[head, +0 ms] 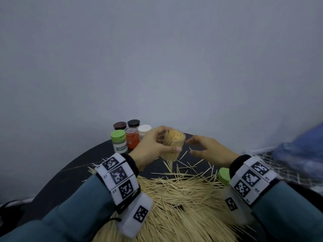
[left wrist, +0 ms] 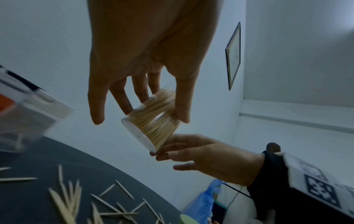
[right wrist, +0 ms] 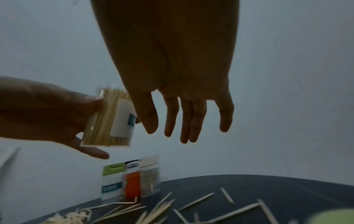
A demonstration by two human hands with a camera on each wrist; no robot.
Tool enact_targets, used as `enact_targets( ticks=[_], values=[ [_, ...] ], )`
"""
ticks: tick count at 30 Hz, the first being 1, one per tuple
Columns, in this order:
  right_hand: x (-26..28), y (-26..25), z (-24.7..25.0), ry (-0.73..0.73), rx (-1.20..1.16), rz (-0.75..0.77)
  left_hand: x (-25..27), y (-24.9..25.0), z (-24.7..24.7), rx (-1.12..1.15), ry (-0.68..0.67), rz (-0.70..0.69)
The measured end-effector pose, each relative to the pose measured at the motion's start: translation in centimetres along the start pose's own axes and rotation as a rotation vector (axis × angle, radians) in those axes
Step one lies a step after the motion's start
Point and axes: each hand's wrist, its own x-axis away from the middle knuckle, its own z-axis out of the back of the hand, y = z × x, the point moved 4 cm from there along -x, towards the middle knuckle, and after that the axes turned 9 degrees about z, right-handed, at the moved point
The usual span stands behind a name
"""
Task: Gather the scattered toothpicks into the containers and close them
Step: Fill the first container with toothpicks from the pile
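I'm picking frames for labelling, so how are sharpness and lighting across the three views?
Head view: dim, wide-angle bending, but the toothpick pile is fairly sharp. Left wrist view: the held container is motion-smeared, and the jars at the left edge are blurred. Right wrist view: the right hand is a dark backlit shape, and the near toothpicks are soft.

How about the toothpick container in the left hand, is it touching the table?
Apart. In the right wrist view the container, gripped by the left hand, hangs with bare wall showing under its base, above the table.

Clear lidless container (head: 173, 145) packed with toothpicks, held tilted above scattered toothpicks (head: 176, 194)
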Motion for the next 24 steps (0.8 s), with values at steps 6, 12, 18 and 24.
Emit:
enact_targets(
  ticks=[6,12,18,24],
  values=[
    [3.5,4.6,1.0,-0.195,0.166,-0.185,-0.8,0.9,-4.6,-0.028,-0.072,0.012],
    [5.3,6.4,0.8,-0.312,0.207,-0.243,-1.0,0.6,-6.8,-0.074,-0.100,0.033],
    [5.4,6.1,0.4,-0.345,0.294,-0.243,-0.8,0.4,-6.8,-0.082,-0.102,0.043],
    [3.0,4.8,0.6,-0.198,0.247,-0.208,-0.1,0.1,-4.4,-0.067,-0.061,0.053]
  ],
)
